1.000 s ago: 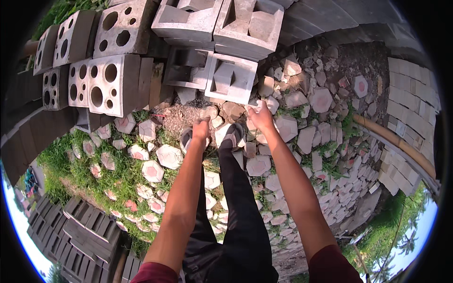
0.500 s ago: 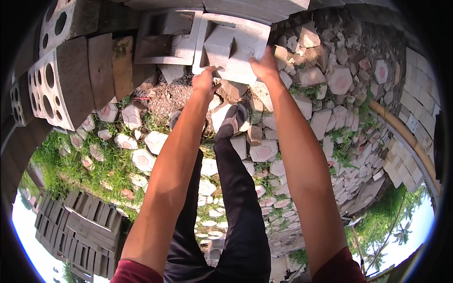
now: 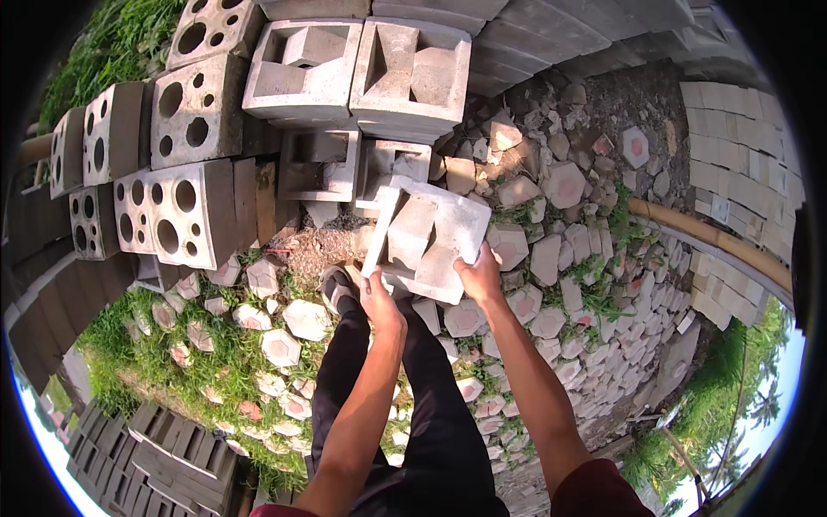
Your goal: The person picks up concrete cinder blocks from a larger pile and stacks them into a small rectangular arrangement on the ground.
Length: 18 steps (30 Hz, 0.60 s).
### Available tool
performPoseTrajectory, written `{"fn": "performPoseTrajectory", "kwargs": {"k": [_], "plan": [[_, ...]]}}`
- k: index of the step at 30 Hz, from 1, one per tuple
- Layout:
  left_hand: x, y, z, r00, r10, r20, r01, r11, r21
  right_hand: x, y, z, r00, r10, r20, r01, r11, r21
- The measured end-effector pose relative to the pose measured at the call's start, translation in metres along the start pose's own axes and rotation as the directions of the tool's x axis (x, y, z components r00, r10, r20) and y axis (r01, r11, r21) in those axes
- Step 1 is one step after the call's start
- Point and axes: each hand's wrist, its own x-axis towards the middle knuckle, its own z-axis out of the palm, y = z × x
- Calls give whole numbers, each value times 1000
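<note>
Out in front of my legs I carry a pale grey concrete block (image 3: 469, 226) with a framed, recessed face and slanted inner surfaces. Its near left corner is in the grip of my left hand (image 3: 377, 300), thumb up along the rim. At the near right edge my right hand (image 3: 479, 277) is closed, its thumb pressed on the block's face; the fingers underneath are hidden. Just beyond the held block, two similar blocks (image 3: 319, 164) (image 3: 394, 159) sit low in the stack. Larger recessed blocks (image 3: 357, 71) (image 3: 301, 108) rest above them.
Blocks with round holes (image 3: 196, 112) are piled at the left. Hexagonal pavers (image 3: 281, 347) and broken rubble (image 3: 517, 191) cover the uneven ground among grass. A bamboo pole (image 3: 706, 237) lies at the right beside stacked pale pavers (image 3: 732, 155). Dark slatted stacks (image 3: 164, 457) stand lower left.
Both hands have drawn the concrete block away from the low row, toward my body, and it is now tilted. More of the stack has come into view, and my feet have shifted.
</note>
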Motion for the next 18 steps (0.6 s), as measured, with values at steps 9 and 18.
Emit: {"fn": "performPoseTrajectory", "kwargs": {"k": [9,18], "plan": [[-84,56,21,469,-584,662,516,790,332,-165,-71,-174,997,-81,-7,76,964,-256],[-309,177,18,178,-473,863,378,842,384,-335,-149,-301,976,-104,-189,39,948,-317]]}}
